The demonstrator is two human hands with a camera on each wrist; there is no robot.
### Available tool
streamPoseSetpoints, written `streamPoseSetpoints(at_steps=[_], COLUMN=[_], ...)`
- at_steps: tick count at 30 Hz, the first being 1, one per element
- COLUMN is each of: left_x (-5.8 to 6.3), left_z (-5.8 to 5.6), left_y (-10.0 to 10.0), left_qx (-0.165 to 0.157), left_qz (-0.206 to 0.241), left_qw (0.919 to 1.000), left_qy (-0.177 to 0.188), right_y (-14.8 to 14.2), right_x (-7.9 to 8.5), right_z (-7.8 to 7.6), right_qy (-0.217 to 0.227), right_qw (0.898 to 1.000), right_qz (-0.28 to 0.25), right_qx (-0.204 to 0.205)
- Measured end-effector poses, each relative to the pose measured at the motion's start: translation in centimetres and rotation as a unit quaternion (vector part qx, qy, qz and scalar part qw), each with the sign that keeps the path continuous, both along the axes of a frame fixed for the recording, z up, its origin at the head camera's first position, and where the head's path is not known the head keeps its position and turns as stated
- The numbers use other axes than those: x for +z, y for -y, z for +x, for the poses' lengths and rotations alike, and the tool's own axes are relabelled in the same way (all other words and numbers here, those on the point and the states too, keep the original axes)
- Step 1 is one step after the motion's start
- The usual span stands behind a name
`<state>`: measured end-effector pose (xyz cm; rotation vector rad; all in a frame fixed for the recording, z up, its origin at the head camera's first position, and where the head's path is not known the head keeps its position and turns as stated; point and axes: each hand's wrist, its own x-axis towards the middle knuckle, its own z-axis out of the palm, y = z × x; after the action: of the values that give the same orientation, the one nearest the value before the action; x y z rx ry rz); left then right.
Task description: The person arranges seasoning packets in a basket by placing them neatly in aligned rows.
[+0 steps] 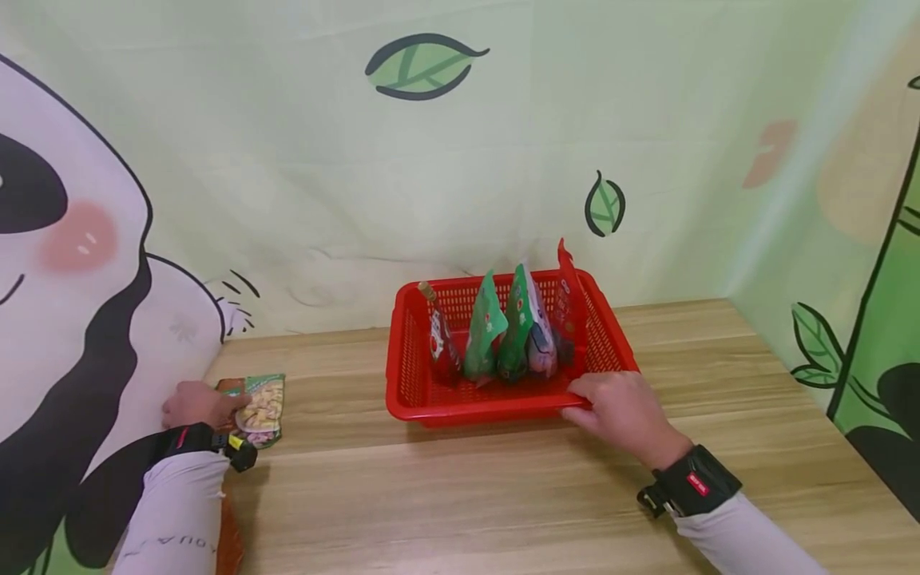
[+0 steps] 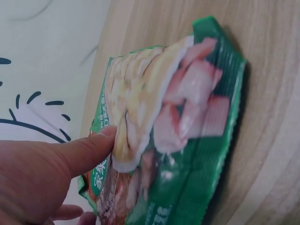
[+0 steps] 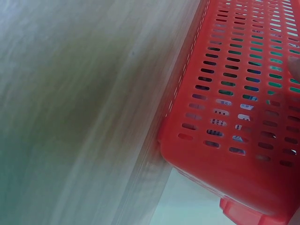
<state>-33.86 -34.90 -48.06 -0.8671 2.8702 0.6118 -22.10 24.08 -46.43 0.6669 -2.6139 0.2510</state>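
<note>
At the left of the table my left hand (image 1: 197,406) holds a green food packet (image 1: 266,407) printed with yellow and pink pieces. In the left wrist view its thumb presses the packet's (image 2: 192,98) printed face, with the other fingers partly hidden at the near edge. My right hand (image 1: 624,414) grips the front right rim of a red perforated plastic basket (image 1: 474,414). Only a fingertip (image 3: 294,68) shows against the basket (image 3: 211,161) in the right wrist view. Inside the basket stand a red bottle-shaped pack (image 1: 442,347), green packets (image 1: 485,327), a pale purple packet (image 1: 542,335) and a red packet (image 1: 570,299).
A reddish-brown thing (image 1: 230,535) lies partly hidden beneath my left forearm. The wooden table (image 1: 446,503) reaches back to a cloth wall (image 1: 309,184) printed with leaves and a panda. Another cloth panel (image 1: 812,263) bounds the right side.
</note>
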Motion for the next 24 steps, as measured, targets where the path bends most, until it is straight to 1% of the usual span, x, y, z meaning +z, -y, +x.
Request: streamPoseSetpoints(at_steps=[3,7,12,15,18,20,21,22,24], left_x=[0.0,0.0,0.2,0.4,0.9,1.2,1.4,1.5,1.7], left_z=[0.1,0.3,0.8,0.9,0.9,0.9,1.0,1.1,1.3], left_y=[0.1,0.2,0.7,1.0,1.0,0.9,0.9,0.8,0.7], left_qx=[0.003,0.011,-0.006,-0.013,-0.016,-0.015,-0.012,-0.009,0.001], left_qz=[0.01,0.045,0.088,0.114,0.143,0.181,0.204,0.23,0.284], left_qw=[0.9999,0.9985,0.9951,0.9917,0.988,0.9821,0.9777,0.9721,0.9576], left_qy=[-0.012,-0.031,-0.046,-0.058,-0.056,-0.051,-0.049,-0.048,-0.049], right_y=[0.0,0.0,0.0,0.0,0.0,0.0,0.1,0.1,0.1], right_x=[-0.1,-0.2,-0.2,-0.2,-0.1,-0.1,-0.1,-0.1,0.0], right_z=[0.0,-0.1,-0.1,0.0,0.0,0.0,0.1,0.1,0.1], right_qy=[-0.004,-0.008,-0.015,-0.016,-0.015,-0.013,-0.012,-0.012,-0.01], right_qw=[1.0,1.0,1.0,1.0,1.0,1.0,1.0,1.0,1.0], right_qz=[0.002,0.001,0.002,0.002,0.002,0.001,0.0,-0.001,-0.002], right_qx=[0.002,0.002,0.005,0.006,0.006,0.006,0.005,0.005,0.004])
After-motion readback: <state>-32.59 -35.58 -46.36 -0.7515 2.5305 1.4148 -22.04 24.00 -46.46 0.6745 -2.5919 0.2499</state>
